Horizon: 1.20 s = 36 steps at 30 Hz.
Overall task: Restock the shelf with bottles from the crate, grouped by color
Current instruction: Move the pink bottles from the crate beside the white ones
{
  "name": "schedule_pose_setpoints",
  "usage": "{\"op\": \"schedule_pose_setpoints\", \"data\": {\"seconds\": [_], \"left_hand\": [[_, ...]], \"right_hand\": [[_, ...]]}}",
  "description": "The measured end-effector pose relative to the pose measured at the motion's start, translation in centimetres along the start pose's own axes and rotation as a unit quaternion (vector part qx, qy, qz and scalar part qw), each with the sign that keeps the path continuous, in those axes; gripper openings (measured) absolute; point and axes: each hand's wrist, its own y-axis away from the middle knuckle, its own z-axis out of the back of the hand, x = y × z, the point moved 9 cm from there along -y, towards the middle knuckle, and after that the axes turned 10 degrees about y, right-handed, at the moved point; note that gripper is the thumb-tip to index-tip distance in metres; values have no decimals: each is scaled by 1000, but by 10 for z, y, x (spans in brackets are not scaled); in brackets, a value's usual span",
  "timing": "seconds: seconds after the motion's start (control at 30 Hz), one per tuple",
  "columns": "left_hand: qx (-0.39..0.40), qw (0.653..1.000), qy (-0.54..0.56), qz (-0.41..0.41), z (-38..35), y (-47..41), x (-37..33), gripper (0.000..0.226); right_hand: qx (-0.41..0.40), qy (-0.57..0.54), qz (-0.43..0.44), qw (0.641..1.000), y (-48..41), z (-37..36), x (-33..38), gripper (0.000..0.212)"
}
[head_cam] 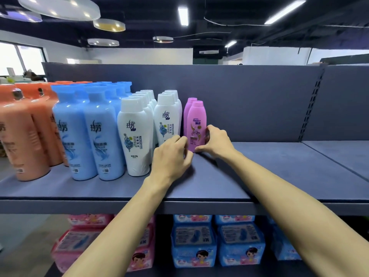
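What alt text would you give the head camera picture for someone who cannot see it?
A person's left hand and right hand hold a purple Rejoice bottle near its base on a grey shelf, with a second purple bottle behind it. To its left stand rows of white bottles, blue bottles and orange bottles.

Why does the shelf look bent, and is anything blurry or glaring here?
Head view: the wide-angle lens bows the shelf and stretches the orange bottles at the left margin; ceiling lights leave glints on the blue bottles; the packs below look soft; the front purple bottle is sharp.
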Motion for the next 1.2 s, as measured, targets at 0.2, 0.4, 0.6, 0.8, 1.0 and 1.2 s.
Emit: {"op": "schedule_pose_setpoints", "data": {"seconds": [0.2, 0.4, 0.6, 0.8, 1.0, 1.2], "left_hand": [[-9, 999, -8, 31, 0, 0, 9, 16], [-4, 999, -5, 40, -1, -1, 11, 14], [-10, 999, 7, 41, -1, -2, 11, 14], [-10, 999, 3, 41, -2, 0, 12, 15], [-6, 999, 3, 42, -1, 1, 11, 14], [1, 999, -15, 36, -1, 0, 8, 13]], "right_hand": [[0, -1, -3, 1000, -15, -6, 0, 59], [-2, -21, -13, 1000, -23, -10, -2, 64], [-3, -39, -29, 999, -26, -11, -6, 65], [-5, -45, -34, 998, -24, -14, -1, 65], [-2, -23, -47, 999, -13, -10, 0, 69], [-4, 49, -17, 999, 13, 14, 10, 58]]}}
